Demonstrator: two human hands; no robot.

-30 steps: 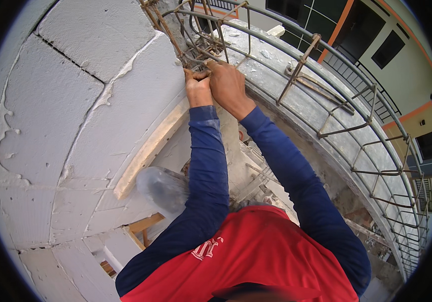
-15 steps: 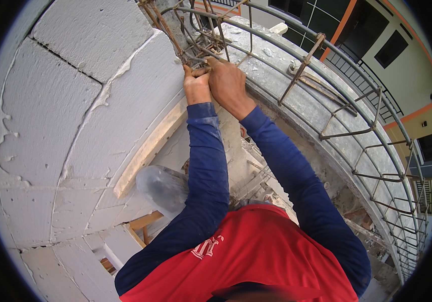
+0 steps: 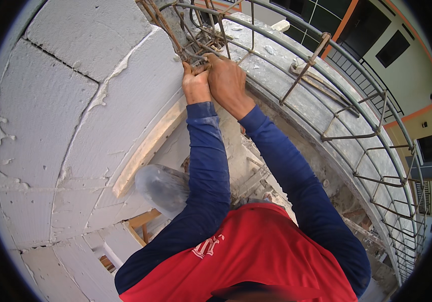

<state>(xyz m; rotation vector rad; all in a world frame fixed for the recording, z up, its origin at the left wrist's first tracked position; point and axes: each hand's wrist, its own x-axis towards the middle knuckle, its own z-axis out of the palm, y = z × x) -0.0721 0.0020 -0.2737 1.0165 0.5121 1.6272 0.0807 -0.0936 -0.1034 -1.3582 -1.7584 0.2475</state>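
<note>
My left hand [image 3: 196, 88], palm turned up, has its fingers curled beneath the bundle of steel bars at the top of the wall. Pressed against it, my right hand [image 3: 227, 84] is closed with thumb and forefinger pinched together, back of the hand upward. What the fingertips grip is hidden among the bars. Just beyond them, rusty upright rebars [image 3: 163, 26] meet the end of a long curved rebar cage [image 3: 335, 118] made of thin rods and bent square stirrups.
Pale block wall [image 3: 45, 108] with mortar joints rises on the left, a wooden plank [image 3: 148, 151] along its side. A concrete ledge [image 3: 276, 60] runs under the cage, bearing a long two-handled metal tool [image 3: 324, 86]. My knee [image 3: 161, 189] is bent below; buildings stand beyond.
Both hands stay at the same bars, with only slight finger movement. The view has shifted a little.
</note>
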